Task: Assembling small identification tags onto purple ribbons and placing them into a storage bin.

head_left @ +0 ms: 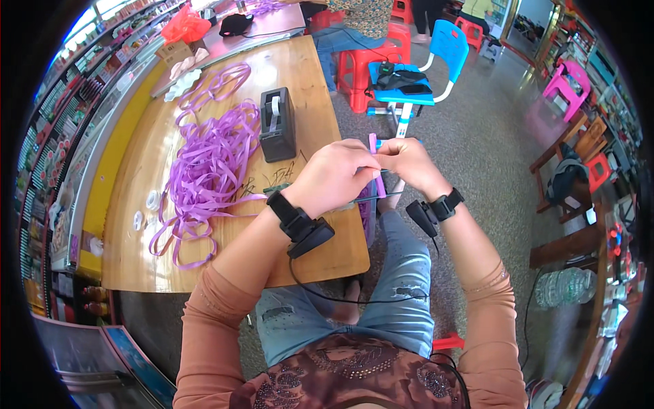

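Note:
Both hands meet in front of me, just past the table's right edge. A flat purple ribbon point(381, 187) runs between them, sticking out above and below the fingertips. My left hand point(334, 174) is closed in a pinch at the ribbon. From the other side, my right hand point(410, 165) pinches it too, thumb and forefinger close to the left fingertips. What exactly lies between the fingertips is too small to make out. A large tangled heap of purple ribbon point(211, 160) lies on the wooden table point(320, 255), left of my hands, with one strand trailing toward my left wrist.
A black tape dispenser point(278, 140) stands on the table beyond my left hand. Small white rolls point(153, 200) lie at the table's left side. A blue chair point(448, 51) holding dark items and a red stool point(357, 75) stand ahead. Another person sits at the far end.

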{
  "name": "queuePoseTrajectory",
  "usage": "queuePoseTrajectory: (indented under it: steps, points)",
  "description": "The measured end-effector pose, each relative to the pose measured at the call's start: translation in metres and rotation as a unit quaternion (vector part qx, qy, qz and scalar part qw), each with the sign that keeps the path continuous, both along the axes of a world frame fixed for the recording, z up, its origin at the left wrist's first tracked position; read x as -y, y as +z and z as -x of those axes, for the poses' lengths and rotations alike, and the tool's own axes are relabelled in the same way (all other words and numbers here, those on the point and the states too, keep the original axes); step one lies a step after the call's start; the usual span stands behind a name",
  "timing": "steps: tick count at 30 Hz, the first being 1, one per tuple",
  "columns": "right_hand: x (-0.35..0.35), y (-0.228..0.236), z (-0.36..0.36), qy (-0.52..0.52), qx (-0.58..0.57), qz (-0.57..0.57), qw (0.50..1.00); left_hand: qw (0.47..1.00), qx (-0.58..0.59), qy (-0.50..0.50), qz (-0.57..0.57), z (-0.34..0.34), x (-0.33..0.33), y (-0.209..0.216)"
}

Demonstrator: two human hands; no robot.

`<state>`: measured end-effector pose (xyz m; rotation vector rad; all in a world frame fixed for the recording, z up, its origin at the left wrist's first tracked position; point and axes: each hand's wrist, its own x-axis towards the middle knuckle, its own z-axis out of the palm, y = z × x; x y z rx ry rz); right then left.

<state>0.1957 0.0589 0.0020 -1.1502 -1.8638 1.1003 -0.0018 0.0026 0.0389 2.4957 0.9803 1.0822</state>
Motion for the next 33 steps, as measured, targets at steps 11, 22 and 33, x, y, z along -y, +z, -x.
queuePoseTrajectory:
  steps: [11, 22, 33]
  points:
    - [-0.009, -0.042, -0.013, 0.027, -0.185, 0.359, 0.914, 0.997, -0.050, 0.027, 0.043, -0.012, -0.022, -0.027]
    - [0.060, -0.066, -0.014, 0.021, -0.293, 0.266, 0.918, 0.987, -0.103, 0.104, 0.067, -0.015, -0.026, -0.032]
    - [0.097, -0.058, 0.003, -0.039, -0.229, 0.167, 0.958, 0.986, -0.121, 0.101, 0.051, -0.014, -0.027, -0.038]
